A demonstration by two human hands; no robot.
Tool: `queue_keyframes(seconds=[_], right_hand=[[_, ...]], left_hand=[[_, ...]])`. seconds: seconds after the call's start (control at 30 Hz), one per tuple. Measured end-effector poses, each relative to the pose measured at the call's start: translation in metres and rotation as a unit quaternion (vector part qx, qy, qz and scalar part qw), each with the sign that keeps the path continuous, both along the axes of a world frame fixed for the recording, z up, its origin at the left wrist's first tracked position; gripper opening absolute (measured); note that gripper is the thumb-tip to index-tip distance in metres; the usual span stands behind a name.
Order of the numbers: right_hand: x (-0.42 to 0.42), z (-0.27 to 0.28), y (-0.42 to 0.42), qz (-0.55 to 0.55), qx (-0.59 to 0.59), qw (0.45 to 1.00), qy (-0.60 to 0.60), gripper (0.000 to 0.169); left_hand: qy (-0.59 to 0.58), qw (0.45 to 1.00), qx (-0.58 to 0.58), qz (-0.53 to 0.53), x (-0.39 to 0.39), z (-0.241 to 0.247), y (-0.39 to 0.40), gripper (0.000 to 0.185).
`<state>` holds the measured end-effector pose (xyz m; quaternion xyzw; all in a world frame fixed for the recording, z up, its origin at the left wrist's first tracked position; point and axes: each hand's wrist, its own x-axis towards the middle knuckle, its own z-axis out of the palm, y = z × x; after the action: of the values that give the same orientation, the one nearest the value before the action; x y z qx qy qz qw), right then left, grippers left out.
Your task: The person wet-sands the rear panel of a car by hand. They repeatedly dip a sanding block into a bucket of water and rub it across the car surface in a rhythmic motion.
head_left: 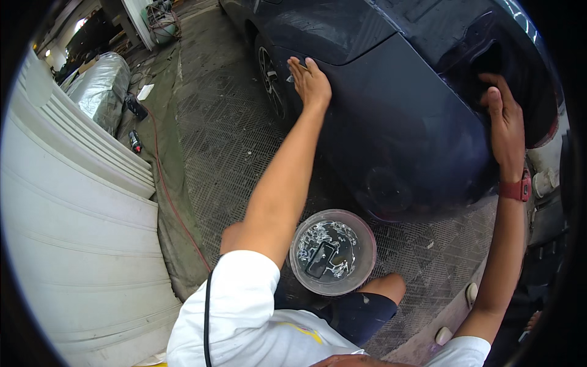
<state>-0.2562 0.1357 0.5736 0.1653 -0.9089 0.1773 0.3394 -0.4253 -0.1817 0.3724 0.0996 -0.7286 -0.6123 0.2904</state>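
My left hand (312, 86) lies against the side of a dark car rear bumper (394, 114), beside the wheel arch. A thin sheet, perhaps sandpaper, shows in small bits between and beside its fingers; most of it is hidden. My right hand (506, 126), with a red watch (516, 188) at the wrist, is at the bumper's upper edge by the dark tail-light recess (474, 57). Its thumb and fingers are apart, and nothing shows in them. Below the bumper, a translucent plastic tub (370, 250) holds water and a dark rectangular object (320, 260).
A red hose (166, 188) runs along the green floor cloth (172, 257) beside a white panelled wall (82, 257). Further off are a bottle (135, 141), a dark power tool (136, 108), a silver-covered object (103, 87) and an air compressor (161, 25). Grated tiles (220, 124) cover the floor.
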Motion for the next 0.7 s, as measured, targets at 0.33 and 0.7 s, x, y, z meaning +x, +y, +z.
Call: queue_keyframes(seconds=[0.33,0.7], right_hand=[[-0.004,-0.005,0.021,-0.017,0.026,0.999,0.027,0.06],[0.001,-0.001,0.031,-0.057,0.049,0.996,0.038,0.062]], left_hand=[[0.073,0.995,-0.068,-0.007,-0.032,-0.018,-0.029,0.077],[0.079,0.994,-0.077,-0.016,-0.041,-0.028,-0.032,0.077]])
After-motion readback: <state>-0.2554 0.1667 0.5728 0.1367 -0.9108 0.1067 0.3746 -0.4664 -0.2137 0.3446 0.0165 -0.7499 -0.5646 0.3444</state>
